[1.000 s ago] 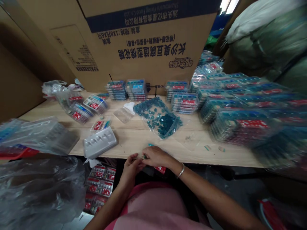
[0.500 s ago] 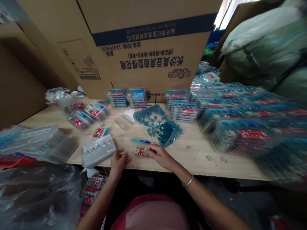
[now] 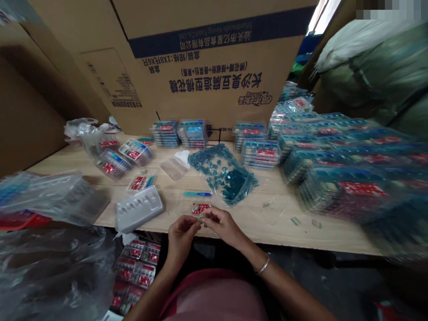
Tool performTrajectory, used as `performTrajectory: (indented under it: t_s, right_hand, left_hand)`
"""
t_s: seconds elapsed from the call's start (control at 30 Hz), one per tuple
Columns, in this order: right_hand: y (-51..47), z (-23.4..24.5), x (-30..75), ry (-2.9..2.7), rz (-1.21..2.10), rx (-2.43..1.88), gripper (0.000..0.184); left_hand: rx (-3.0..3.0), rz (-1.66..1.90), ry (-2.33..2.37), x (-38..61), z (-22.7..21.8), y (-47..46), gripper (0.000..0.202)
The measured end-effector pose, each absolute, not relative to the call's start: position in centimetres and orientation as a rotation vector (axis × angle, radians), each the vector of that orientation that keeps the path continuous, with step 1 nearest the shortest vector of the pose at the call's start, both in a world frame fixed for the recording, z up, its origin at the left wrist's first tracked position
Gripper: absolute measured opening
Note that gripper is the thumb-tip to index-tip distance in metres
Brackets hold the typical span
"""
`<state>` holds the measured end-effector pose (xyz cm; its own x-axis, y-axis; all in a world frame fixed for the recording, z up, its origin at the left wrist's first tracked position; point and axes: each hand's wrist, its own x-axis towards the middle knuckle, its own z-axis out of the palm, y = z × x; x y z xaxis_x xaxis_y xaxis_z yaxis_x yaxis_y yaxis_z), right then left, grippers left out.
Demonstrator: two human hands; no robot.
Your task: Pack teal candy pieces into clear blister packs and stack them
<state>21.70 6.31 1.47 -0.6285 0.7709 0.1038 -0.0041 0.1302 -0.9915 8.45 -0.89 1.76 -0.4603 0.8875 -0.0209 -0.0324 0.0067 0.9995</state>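
Note:
Fingertip to fingertip, my left hand [image 3: 182,236] and my right hand [image 3: 222,226] meet over the table's front edge. Both pinch a small beige-and-green block [image 3: 200,217], partly hidden by the fingers. Just beyond them a red packet with white spots [image 3: 205,207] lies flat, with another small block [image 3: 196,207] at its left end. Behind it is a blue pen [image 3: 197,194]. A white moulded tray [image 3: 138,209] with hollows sits left of my hands.
A clear bag of teal pieces [image 3: 236,185] lies mid-table. Stacked filled trays [image 3: 261,154] line the back and right side. Two loose blocks [image 3: 296,221] are at the front right. Stacked clear lids [image 3: 70,196] stand left. A large carton [image 3: 214,67] rises behind.
My left hand has moved right from beside the white tray to meet my right hand. My right hand has come off the red packet and nearer to me, with a small block now between both hands.

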Motion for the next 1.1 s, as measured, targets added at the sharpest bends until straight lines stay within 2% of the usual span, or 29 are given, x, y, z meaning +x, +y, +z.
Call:
performTrajectory:
  t_s: [0.3,0.47,0.67,0.8,1.1]
  right_hand:
    - [5.7,1.7,22.2,-1.779,1.394,-0.845,0.024]
    - [5.1,1.3,22.5,-1.740,1.601,-0.799,0.032]
    - [4.5,1.2,22.7,-1.787,1.614,-0.760,0.032]
    - [4.8,1.0,22.7,-1.748,1.743,-0.732,0.033]
    - [5.0,0.9,22.4,-1.351,2.046,-0.789,0.037]
  left_hand:
    - [0.920,1.512,1.535,8.8,3.3,-1.5,0.015]
    - [0.927,1.495,1.552,8.6,3.1,-1.5,0.013]
    - [0.907,1.419,1.501,8.6,2.9,-2.2,0.013]
    - [0.886,1.433,1.477,8.6,2.8,-2.3,0.017]
    - [0.768,1.333,1.379,8.1,3.2,-2.9,0.021]
